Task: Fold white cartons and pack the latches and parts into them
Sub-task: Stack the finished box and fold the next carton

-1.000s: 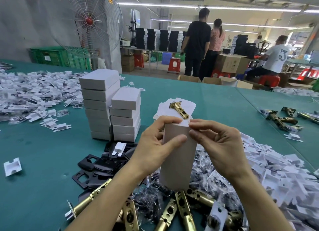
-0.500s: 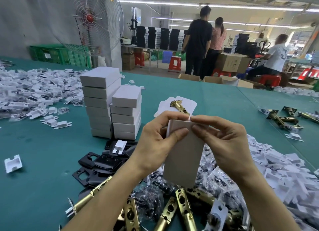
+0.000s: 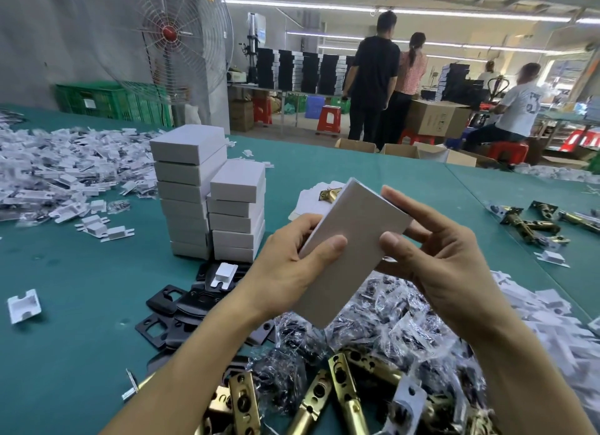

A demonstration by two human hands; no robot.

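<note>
white carton (image 3: 350, 249) tilted, seemingly closed, gripped by left hand (image 3: 285, 267), right hand (image 3: 446, 265)

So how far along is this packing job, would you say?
Done: two stacks of closed white cardboard cartons stand on the green table. In hand: the left hand and right hand grip one more white carton that looks closed. Left: many brass latches, clear bags of dark small parts, black metal plates and heaps of white cardboard inserts lie unpacked, so plenty remains.
</note>
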